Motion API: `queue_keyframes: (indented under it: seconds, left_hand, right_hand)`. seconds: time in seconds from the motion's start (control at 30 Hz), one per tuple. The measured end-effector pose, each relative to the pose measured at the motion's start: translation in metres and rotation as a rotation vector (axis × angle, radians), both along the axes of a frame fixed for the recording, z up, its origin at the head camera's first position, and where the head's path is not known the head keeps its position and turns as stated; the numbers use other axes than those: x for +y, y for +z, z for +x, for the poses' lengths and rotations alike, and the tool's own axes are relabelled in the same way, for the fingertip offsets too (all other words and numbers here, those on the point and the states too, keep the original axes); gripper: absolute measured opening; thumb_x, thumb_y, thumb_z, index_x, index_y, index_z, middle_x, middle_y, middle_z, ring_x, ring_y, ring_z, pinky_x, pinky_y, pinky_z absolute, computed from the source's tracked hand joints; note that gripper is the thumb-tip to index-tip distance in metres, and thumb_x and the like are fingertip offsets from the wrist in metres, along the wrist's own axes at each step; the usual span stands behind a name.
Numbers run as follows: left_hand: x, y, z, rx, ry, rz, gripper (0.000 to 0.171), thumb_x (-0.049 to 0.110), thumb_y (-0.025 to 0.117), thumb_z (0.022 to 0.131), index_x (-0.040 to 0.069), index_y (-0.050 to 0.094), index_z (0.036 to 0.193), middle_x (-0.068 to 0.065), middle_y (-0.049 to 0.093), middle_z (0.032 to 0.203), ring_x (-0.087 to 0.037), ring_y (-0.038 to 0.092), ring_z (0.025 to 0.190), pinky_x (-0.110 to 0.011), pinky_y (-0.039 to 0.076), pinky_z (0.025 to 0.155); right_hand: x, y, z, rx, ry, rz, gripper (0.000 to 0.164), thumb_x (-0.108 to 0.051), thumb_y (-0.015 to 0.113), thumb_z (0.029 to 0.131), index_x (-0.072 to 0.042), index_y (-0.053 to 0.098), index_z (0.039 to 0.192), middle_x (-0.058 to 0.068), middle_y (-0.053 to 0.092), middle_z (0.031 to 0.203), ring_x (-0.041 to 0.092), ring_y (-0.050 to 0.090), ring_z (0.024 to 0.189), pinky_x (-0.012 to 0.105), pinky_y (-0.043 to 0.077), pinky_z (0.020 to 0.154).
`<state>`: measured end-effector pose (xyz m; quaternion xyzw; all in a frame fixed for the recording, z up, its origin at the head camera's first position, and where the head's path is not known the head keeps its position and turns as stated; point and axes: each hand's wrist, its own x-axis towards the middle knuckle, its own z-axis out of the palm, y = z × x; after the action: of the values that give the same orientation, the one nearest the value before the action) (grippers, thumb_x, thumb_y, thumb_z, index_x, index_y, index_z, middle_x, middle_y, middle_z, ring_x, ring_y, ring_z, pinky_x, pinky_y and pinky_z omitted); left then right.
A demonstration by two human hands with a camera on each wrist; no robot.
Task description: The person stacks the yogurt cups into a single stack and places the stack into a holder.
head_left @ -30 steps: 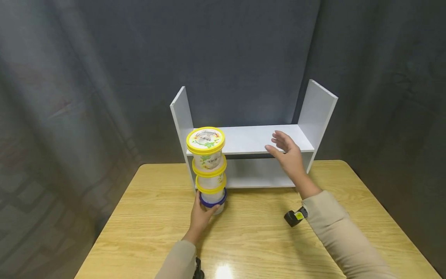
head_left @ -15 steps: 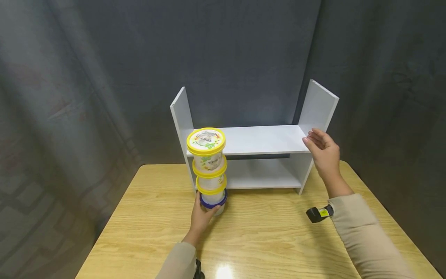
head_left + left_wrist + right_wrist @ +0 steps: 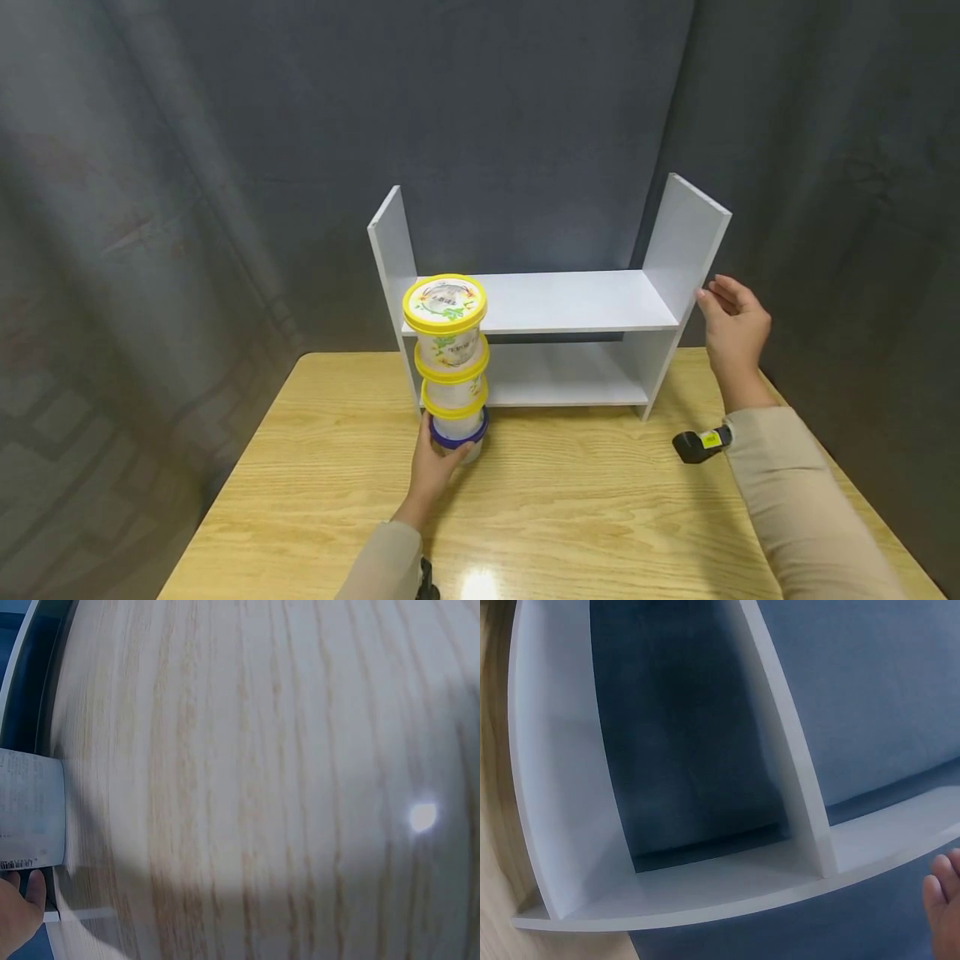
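Several round plastic tubs stand stacked in front of the shelf's left end. The top tub (image 3: 445, 321) has a yellow lid with a printed floral pattern, and other yellow-lidded tubs (image 3: 453, 392) sit under it. At the bottom is a tub with a blue lid (image 3: 459, 437). My left hand (image 3: 431, 475) grips this bottom tub, thumb toward the front, fingers on its left side and partly hidden. In the left wrist view a white tub wall (image 3: 30, 810) with a barcode shows beside that hand. My right hand (image 3: 733, 329), fingers loosely bent, holds nothing and hovers beside the shelf's right side panel (image 3: 686, 242).
A white two-tier shelf (image 3: 577, 300) stands at the back of the wooden table (image 3: 570, 500). Its side panels rise above the upper board. Dark grey curtains (image 3: 525, 125) hang behind and at both sides. Black wrist cameras (image 3: 697, 446) are strapped at the sleeves.
My right hand has moved right, from in front of the upper shelf board to just outside the right side panel. My left hand and the stacked tubs have stayed put.
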<state>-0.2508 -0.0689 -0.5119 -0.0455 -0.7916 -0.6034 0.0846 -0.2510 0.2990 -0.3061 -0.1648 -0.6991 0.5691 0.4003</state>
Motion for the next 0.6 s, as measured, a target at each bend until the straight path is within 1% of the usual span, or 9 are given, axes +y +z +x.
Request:
queue_keyframes:
  seconds: [0.07, 0.13, 0.27, 0.37, 0.5, 0.6]
  left_hand:
    - [0.0, 0.0, 0.0, 0.003, 0.005, 0.003, 0.093, 0.024, 0.075, 0.066, 0.014, 0.016, 0.138, -0.016, 0.028, 0.136, -0.033, 0.026, 0.122, -0.048, 0.016, 0.101]
    - [0.001, 0.0, 0.0, 0.005, -0.001, 0.007, 0.093, 0.023, 0.075, 0.066, 0.012, 0.016, 0.138, -0.017, 0.027, 0.136, -0.034, 0.026, 0.122, -0.05, 0.016, 0.1]
    - [0.003, 0.001, -0.001, -0.008, -0.006, 0.025, 0.095, 0.022, 0.075, 0.065, 0.014, 0.015, 0.138, -0.016, 0.028, 0.135, -0.033, 0.026, 0.122, -0.049, 0.017, 0.101]
    - [0.003, 0.001, -0.001, -0.01, 0.004, 0.036, 0.095, 0.021, 0.075, 0.065, 0.016, 0.015, 0.138, -0.014, 0.029, 0.135, -0.033, 0.027, 0.122, -0.048, 0.017, 0.101]
    - [0.003, 0.002, -0.001, 0.003, 0.002, 0.05, 0.093, 0.017, 0.075, 0.066, 0.016, 0.016, 0.138, -0.016, 0.029, 0.134, -0.035, 0.026, 0.121, -0.05, 0.017, 0.1]
    - [0.003, 0.006, 0.002, 0.0, 0.0, 0.063, 0.092, 0.014, 0.075, 0.066, 0.014, 0.016, 0.137, -0.018, 0.029, 0.134, -0.037, 0.026, 0.121, -0.051, 0.017, 0.1]
  right_hand:
    - [0.001, 0.001, -0.003, -0.045, -0.009, 0.03, 0.035, -0.014, 0.06, 0.081, -0.005, 0.056, 0.114, 0.004, 0.057, 0.107, 0.008, 0.05, 0.09, 0.017, 0.044, 0.079]
    - [0.001, 0.001, -0.006, -0.068, -0.015, 0.022, 0.035, -0.014, 0.06, 0.081, -0.004, 0.056, 0.114, 0.005, 0.058, 0.107, 0.007, 0.05, 0.089, 0.017, 0.044, 0.079]
    - [0.003, 0.0, -0.011, -0.114, -0.048, 0.024, 0.035, -0.015, 0.059, 0.081, -0.004, 0.056, 0.114, 0.005, 0.059, 0.108, 0.006, 0.051, 0.087, 0.016, 0.044, 0.077]
    - [0.002, -0.002, -0.017, -0.15, -0.075, 0.051, 0.035, -0.016, 0.059, 0.082, -0.005, 0.056, 0.114, 0.007, 0.059, 0.108, 0.005, 0.051, 0.086, 0.016, 0.044, 0.076]
    - [0.001, -0.003, -0.022, -0.186, -0.095, 0.088, 0.035, -0.017, 0.058, 0.082, -0.005, 0.056, 0.115, 0.01, 0.058, 0.109, 0.006, 0.052, 0.087, 0.019, 0.045, 0.078]
    - [0.0, -0.004, -0.024, -0.186, -0.108, 0.087, 0.034, -0.016, 0.058, 0.082, -0.005, 0.056, 0.115, 0.012, 0.057, 0.11, 0.007, 0.053, 0.088, 0.022, 0.046, 0.079]
